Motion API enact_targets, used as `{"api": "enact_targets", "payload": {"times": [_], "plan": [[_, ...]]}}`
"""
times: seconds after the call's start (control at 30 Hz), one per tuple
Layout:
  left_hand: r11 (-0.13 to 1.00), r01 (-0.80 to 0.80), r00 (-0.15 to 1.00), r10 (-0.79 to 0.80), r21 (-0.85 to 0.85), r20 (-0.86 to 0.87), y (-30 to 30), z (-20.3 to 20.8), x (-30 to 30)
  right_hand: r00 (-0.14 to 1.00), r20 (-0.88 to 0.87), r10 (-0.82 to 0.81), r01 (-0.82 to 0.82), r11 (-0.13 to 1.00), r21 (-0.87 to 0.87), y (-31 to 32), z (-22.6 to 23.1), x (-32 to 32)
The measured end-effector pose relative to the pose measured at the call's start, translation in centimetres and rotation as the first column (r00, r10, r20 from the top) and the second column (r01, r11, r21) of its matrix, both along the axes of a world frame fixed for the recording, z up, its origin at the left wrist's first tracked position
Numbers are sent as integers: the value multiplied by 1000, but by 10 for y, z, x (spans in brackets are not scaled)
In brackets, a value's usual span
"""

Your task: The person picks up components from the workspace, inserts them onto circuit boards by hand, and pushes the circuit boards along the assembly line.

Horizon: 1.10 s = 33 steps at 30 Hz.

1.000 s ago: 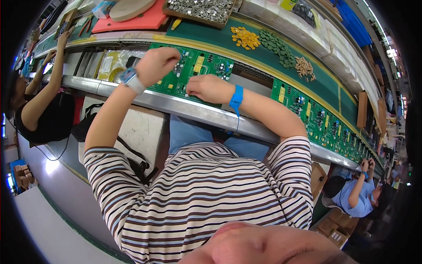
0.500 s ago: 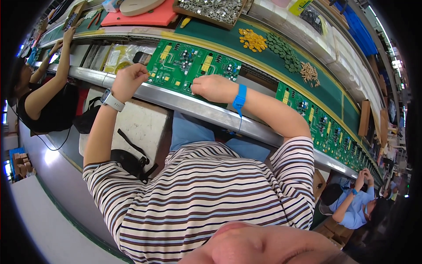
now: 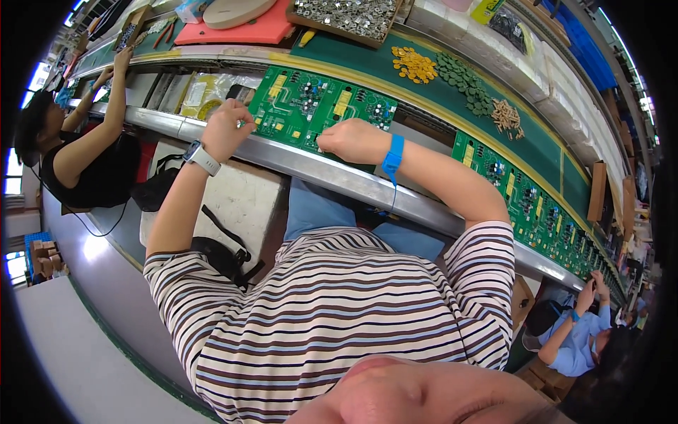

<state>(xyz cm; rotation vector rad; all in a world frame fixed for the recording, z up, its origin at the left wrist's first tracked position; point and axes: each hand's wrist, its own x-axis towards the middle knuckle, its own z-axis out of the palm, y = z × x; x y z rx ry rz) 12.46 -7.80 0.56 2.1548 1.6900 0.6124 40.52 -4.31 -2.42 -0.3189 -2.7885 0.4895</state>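
A green circuit board [image 3: 286,116] with yellow blocks and small dark parts lies on the line in front of me. My left hand [image 3: 227,133], with a watch on its wrist, is just off the board's left edge. Its thumb and fingers pinch a small green piece [image 3: 241,124], too small to make out fully. My right hand [image 3: 359,141], wearing a blue wrist strap [image 3: 393,157], rests over the board's near edge. Its fingertips are pressed together low on the board, and whatever they hold is hidden.
Beyond the board, piles of yellow discs [image 3: 414,65], green discs [image 3: 462,83] and tan pieces [image 3: 507,118] lie on the green surface. A box of metal parts [image 3: 346,18] stands behind. More boards [image 3: 519,191] run off right. Co-workers sit at left and right. A metal rail [image 3: 304,157] edges the line.
My left hand has drawn slightly away from the board's left edge, and a green piece now shows in its fingers. My right hand stays at nearly the same spot. The whole view has shifted slightly.
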Motion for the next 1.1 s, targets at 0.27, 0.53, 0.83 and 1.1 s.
{"api": "enact_targets", "payload": {"times": [0.27,0.53,0.83,1.1], "plan": [[982,-15,988,44,190,-151,6,-18,3,996,-29,-79,76,993,-95,-2,-4,-1],[982,-18,987,47,188,-153,8,-19,4,997,-39,-66,62,992,-112,-2,0,0],[983,-90,983,113,160,-144,4,-22,-7,998,-19,-62,59,991,-121,-2,5,-6],[986,-108,982,125,124,-143,-12,-17,8,996,12,-83,84,987,-134,-29,29,0]]}}
